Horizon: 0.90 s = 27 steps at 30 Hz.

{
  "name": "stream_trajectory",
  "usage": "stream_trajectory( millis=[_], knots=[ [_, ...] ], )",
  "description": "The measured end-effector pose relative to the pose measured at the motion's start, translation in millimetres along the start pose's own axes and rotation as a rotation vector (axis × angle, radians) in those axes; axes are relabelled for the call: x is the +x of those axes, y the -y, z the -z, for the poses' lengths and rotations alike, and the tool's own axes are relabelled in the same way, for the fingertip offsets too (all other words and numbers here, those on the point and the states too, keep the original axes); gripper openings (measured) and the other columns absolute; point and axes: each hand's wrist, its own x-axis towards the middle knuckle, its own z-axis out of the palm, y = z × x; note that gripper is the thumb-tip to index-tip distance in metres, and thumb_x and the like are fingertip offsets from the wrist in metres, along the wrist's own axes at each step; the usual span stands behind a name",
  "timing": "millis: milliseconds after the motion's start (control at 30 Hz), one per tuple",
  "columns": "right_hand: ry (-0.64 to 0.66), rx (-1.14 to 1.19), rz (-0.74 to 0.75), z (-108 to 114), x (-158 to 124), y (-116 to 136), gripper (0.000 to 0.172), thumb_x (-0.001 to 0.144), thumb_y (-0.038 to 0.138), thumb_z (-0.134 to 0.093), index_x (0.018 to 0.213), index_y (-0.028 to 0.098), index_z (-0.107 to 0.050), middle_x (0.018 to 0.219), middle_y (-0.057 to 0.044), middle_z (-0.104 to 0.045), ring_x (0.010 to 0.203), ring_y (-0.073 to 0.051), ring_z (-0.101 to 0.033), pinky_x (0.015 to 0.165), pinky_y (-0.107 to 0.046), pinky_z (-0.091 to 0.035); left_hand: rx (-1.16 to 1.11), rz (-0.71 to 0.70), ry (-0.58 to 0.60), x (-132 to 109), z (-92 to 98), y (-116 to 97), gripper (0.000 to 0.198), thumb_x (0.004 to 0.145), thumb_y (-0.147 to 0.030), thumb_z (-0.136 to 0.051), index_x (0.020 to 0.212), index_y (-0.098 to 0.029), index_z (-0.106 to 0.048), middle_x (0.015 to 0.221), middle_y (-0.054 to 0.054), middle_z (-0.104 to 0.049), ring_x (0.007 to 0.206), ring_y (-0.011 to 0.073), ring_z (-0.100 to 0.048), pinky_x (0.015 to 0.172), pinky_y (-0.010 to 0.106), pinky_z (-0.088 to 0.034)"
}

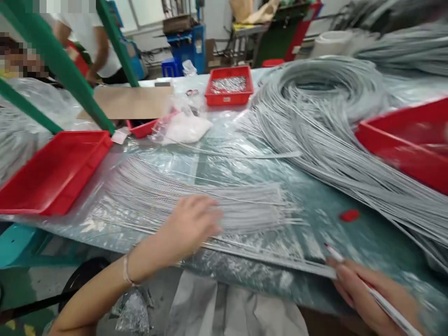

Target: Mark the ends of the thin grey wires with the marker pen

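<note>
Workshop, far side: blue machine (189,46) against the wall; another person (105,51) standing at far left, beyond green posts (63,65).

Worktable (315,205), green, partly under clear plastic sheeting, bearing:

- Cut grey cables (248,210), one flat bundle, laid lengthwise at the near middle, ends uneven at right.
- Left hand (196,219), motion-blurred, over the bundle; fingers loosely apart, nothing seen between them; contact with the cables cannot be told. Band (126,270) at the wrist.
- Thin grey strands (280,261), along the near edge, reaching the right hand (374,294); whether gripped cannot be told.
- Pen (388,305), white, red-tipped, clamped in the fingers of the right hand at near right, tip pointing far and left.
- Small red piece (350,215), lying beyond the pen tip.
- Long grey cables (332,121), large looped heap, far right, trailing toward near right.
- Red tray (52,168), left; red bin (409,144), right; red box (227,100) of small metallic parts, far middle.
- Cardboard sheet (133,100), far left; plastic bag (187,128) with white contents, just right of it.
</note>
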Motion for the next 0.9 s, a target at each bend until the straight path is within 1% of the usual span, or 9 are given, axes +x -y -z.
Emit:
stream_trajectory(
  millis=[67,100,167,233,367,467,567,767,900],
  knots=[
    [0.148,0.006,0.072,2.2,4.3,0.7,0.049,0.092,0.039,-0.047,0.046,0.023,-0.042,0.038,0.000,-0.042,0.034,-0.011,-0.039,0.038,-0.029,-0.029,-0.167,-0.223,0.080,33.6,-16.3,-44.8,0.036,0.099,-0.032,-0.031,0.117,-0.013,-0.055,0.122,0.013,-0.057,0.115,0.0241,-0.047,0.098,0.037,-0.036],
    [0.200,0.003,0.123,2.3,7.8,1.9,0.050,0.093,0.038,-0.044,0.046,0.022,-0.040,0.038,0.001,-0.042,0.034,-0.011,-0.039,0.038,-0.028,-0.028,-0.229,-0.270,0.128,47.9,-23.0,-62.1,0.037,0.100,-0.033,-0.029,0.116,-0.012,-0.055,0.117,0.013,-0.059,0.109,0.0240,-0.051,0.093,0.035,-0.039],
    [0.188,-0.047,0.125,0.7,13.8,5.2,0.046,0.092,0.035,-0.044,0.048,0.021,-0.040,0.040,0.003,-0.042,0.036,-0.010,-0.039,0.039,-0.026,-0.029,-0.361,-0.285,0.254,71.4,-32.4,-84.7,0.035,0.100,-0.032,-0.029,0.105,-0.013,-0.059,0.096,0.010,-0.064,0.086,0.0202,-0.058,0.075,0.030,-0.044],
    [0.158,-0.038,0.123,-2.0,16.3,8.1,0.044,0.091,0.033,-0.043,0.048,0.021,-0.038,0.040,0.004,-0.041,0.037,-0.009,-0.039,0.040,-0.024,-0.029,-0.515,-0.252,0.371,88.4,-36.8,-93.2,0.035,0.099,-0.030,-0.032,0.086,-0.015,-0.060,0.074,0.004,-0.061,0.065,0.0138,-0.054,0.059,0.025,-0.039],
    [0.031,0.027,0.043,-5.3,10.4,6.1,0.038,0.089,0.036,-0.046,0.055,0.020,-0.049,0.040,0.005,-0.044,0.036,-0.009,-0.040,0.039,-0.022,-0.031,-0.771,-0.132,0.476,105.9,-37.9,-88.2,0.037,0.097,-0.033,-0.037,0.075,-0.014,-0.060,0.060,-0.002,-0.052,0.055,0.0082,-0.043,0.052,0.020,-0.032],
    [-0.200,0.097,-0.024,-7.7,2.0,3.2,0.027,0.090,0.036,-0.046,0.083,0.017,-0.065,0.044,0.004,-0.054,0.040,-0.012,-0.048,0.045,-0.024,-0.040,-0.854,-0.007,0.520,110.7,-38.7,-82.0,0.037,0.095,-0.038,-0.039,0.081,-0.013,-0.062,0.064,-0.001,-0.056,0.057,0.0089,-0.045,0.052,0.020,-0.033],
    [-0.376,0.120,-0.059,-17.7,-5.0,7.3,0.029,0.090,0.031,-0.045,0.107,0.017,-0.065,0.050,0.003,-0.062,0.044,-0.013,-0.053,0.052,-0.027,-0.046,-0.894,0.053,0.525,112.5,-41.5,-78.1,0.035,0.094,-0.039,-0.041,0.082,-0.013,-0.062,0.067,0.000,-0.059,0.060,0.0098,-0.048,0.055,0.020,-0.035],
    [-0.265,0.138,0.058,-46.3,-9.6,21.8,0.039,0.091,0.020,-0.043,0.129,0.019,-0.054,0.063,0.000,-0.069,0.053,-0.015,-0.062,0.055,-0.029,-0.051,-0.919,0.080,0.494,109.8,-44.8,-72.9,0.036,0.095,-0.038,-0.039,0.083,-0.014,-0.063,0.066,-0.001,-0.056,0.059,0.0089,-0.045,0.053,0.020,-0.032],
    [-0.266,0.139,0.040,-42.8,-5.1,21.4,0.034,0.090,0.022,-0.046,0.123,0.020,-0.055,0.067,-0.001,-0.070,0.055,-0.016,-0.063,0.055,-0.028,-0.051,-0.914,0.119,0.485,107.0,-43.4,-72.5,0.035,0.094,-0.038,-0.042,0.078,-0.014,-0.062,0.064,-0.002,-0.054,0.054,0.0077,-0.040,0.051,0.020,-0.030]
  ],
)
